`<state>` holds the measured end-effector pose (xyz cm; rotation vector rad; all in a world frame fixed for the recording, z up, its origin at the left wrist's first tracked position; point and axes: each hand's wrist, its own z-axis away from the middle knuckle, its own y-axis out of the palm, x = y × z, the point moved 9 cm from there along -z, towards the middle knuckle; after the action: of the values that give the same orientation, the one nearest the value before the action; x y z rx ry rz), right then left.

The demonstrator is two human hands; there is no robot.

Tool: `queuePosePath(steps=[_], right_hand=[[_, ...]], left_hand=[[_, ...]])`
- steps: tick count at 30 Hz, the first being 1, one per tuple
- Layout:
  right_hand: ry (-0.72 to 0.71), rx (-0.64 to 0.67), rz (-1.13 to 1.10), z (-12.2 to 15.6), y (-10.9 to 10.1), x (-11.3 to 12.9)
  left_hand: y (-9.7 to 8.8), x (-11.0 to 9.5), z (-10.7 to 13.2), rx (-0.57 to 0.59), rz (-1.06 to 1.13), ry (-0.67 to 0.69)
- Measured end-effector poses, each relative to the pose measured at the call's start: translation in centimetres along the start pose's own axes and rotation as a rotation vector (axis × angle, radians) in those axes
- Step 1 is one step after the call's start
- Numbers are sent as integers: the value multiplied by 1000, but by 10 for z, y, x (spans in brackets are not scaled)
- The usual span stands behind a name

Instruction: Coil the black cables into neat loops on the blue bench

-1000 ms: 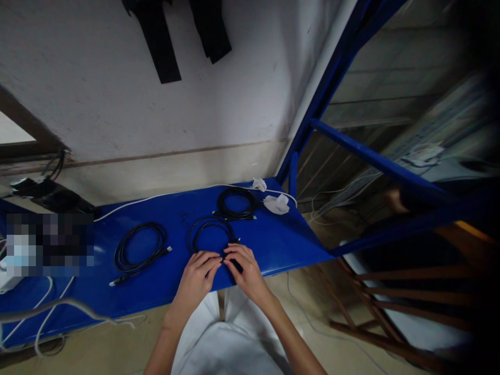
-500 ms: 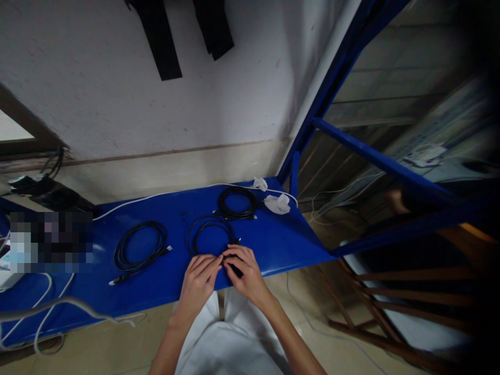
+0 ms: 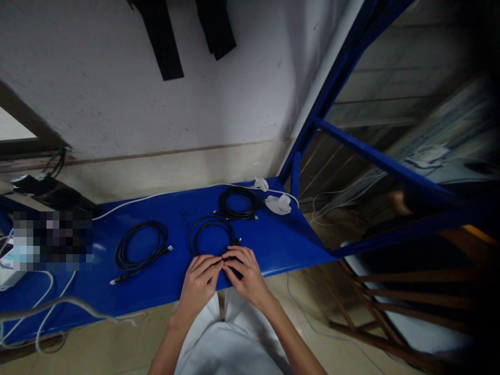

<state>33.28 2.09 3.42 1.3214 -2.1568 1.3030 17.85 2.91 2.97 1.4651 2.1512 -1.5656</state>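
Note:
A coiled black cable (image 3: 213, 221) lies on the blue table (image 3: 179, 281) right in front of me. Its near side runs under my fingers. My left hand (image 3: 201, 273) is closed on the cable, thumb and fingertips pinched together. Touching it at the fingertips, my right hand (image 3: 242, 271) also grips the cable, which shows dark between thumb and fingers. One plug end pokes out just beyond my right fingers. Another coiled black cable (image 3: 162, 232) rests to the left, with its light plugs showing. Behind, a third black coil (image 3: 222, 200) lies flat.
Two crumpled white scraps (image 3: 278, 204) sit at the back right beside a white cord (image 3: 144, 199). On the left are a white power strip (image 3: 11, 276), a black object (image 3: 62, 195) and loose pale cables (image 3: 50, 301). A blue frame (image 3: 375, 153) rises on the right, near a wooden chair (image 3: 414, 297).
My fingers have shifted slightly at the cable, the fingertips drawing closer together. The coils on the table stay in place; the whole view has moved a little.

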Motion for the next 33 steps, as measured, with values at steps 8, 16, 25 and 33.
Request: queuePosePath(steps=[8, 16, 25, 33], right_hand=[[-7, 18, 7, 1, 2, -1], [-9, -10, 14, 2, 3, -2], [7, 3, 32, 0, 2, 0], [15, 2, 73, -2, 5, -1]], left_hand=[[-3, -4, -6, 9, 30, -30], [4, -3, -17, 58, -67, -75], [3, -2, -14, 34, -81, -57], [4, -16, -4, 74, -138, 85]])
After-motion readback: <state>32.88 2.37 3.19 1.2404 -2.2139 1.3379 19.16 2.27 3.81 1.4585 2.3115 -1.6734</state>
